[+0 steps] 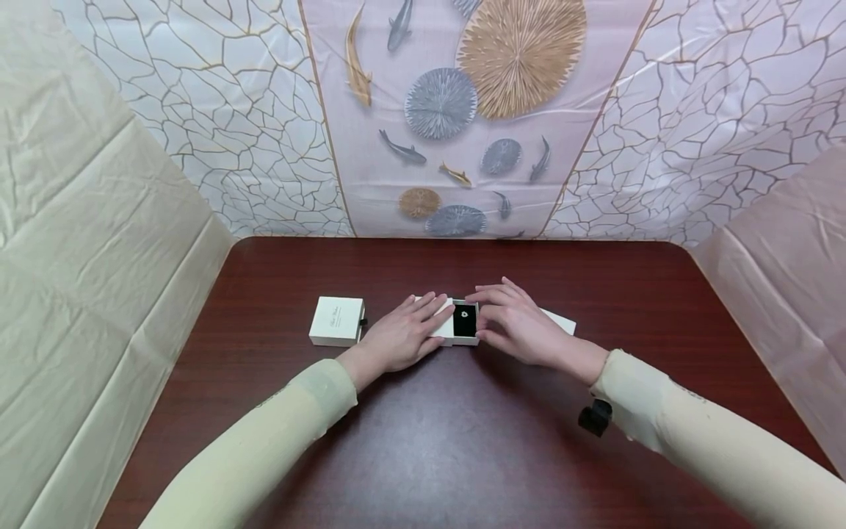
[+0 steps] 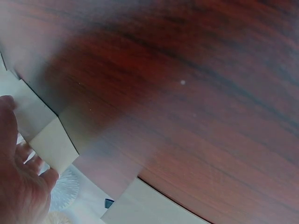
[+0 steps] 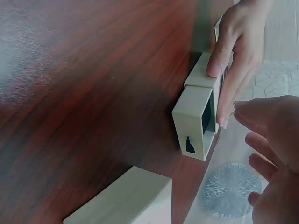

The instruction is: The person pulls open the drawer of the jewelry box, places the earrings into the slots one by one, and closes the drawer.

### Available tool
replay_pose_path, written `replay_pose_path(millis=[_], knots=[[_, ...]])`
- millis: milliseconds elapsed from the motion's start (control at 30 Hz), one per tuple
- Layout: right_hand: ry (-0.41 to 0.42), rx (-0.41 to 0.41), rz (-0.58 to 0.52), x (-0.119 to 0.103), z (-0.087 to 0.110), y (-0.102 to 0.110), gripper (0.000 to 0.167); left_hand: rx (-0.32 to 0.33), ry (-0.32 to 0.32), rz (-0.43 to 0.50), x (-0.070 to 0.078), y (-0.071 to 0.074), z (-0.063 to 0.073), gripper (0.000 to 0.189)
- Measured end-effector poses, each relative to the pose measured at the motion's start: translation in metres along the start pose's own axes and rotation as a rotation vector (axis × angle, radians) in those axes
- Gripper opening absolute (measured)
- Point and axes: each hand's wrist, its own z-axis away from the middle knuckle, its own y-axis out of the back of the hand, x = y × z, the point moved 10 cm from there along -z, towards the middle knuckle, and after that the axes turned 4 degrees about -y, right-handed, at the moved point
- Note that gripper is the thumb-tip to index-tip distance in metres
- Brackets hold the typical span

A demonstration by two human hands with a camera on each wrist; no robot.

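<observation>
On the dark wood table lies a white sliding jewellery box (image 1: 434, 321), its drawer (image 3: 200, 121) pulled partway out to the right. Black padding (image 1: 465, 328) lines the drawer. My left hand (image 1: 405, 332) lies across the box sleeve, its fingers on top and thumb along the near side. At the drawer's right end is my right hand (image 1: 518, 323), with thumb and finger brought together above the padding. A small silvery ring (image 1: 465, 314) shows against the black, right by these fingertips; in the right wrist view a tiny shiny piece shows between them.
A closed white box (image 1: 337, 321) with printed script and a black pull tab stands to the left. Another white box (image 1: 559, 321), partly behind the right hand, lies to the right. Patterned cloth hangs behind the table's far edge.
</observation>
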Motion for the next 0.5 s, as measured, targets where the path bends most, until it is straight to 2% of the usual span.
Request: replay_pose_path(millis=[500], knots=[[-0.099, -0.084, -0.047, 0.022, -0.023, -0.028, 0.02, 0.003, -0.004, -0.017, 0.0, 0.001, 0.002, 0.063]])
